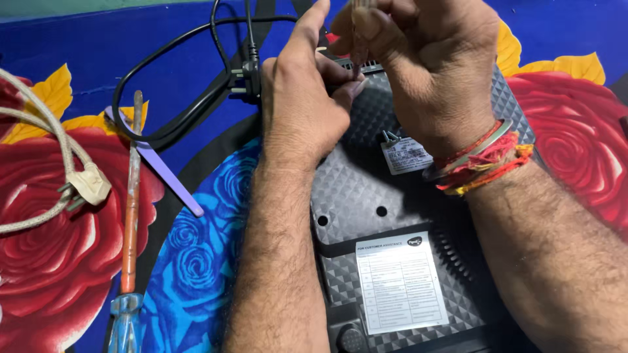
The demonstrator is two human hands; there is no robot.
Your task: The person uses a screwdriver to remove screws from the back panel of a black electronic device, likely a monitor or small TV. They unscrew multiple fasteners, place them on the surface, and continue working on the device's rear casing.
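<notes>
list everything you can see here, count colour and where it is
appliance base: 1, black textured plastic, centre, underside up
paper label: 1, white, lower part of the base
small sticker: 1, white, middle of the base
power cord: 1, black, looped at upper left
plug: 1, black, beside the left hand
strip: 1, lilac, left of the base
screwdriver: 1, orange shaft, blue handle, left
cord with plug: 1, off-white, far left
floral cloth: 1, blue, red roses, underneath
thin tool: 1, clear, in right hand
left hand: on the base's top edge
right hand: gripping the tool, threads and bangle at wrist
</notes>
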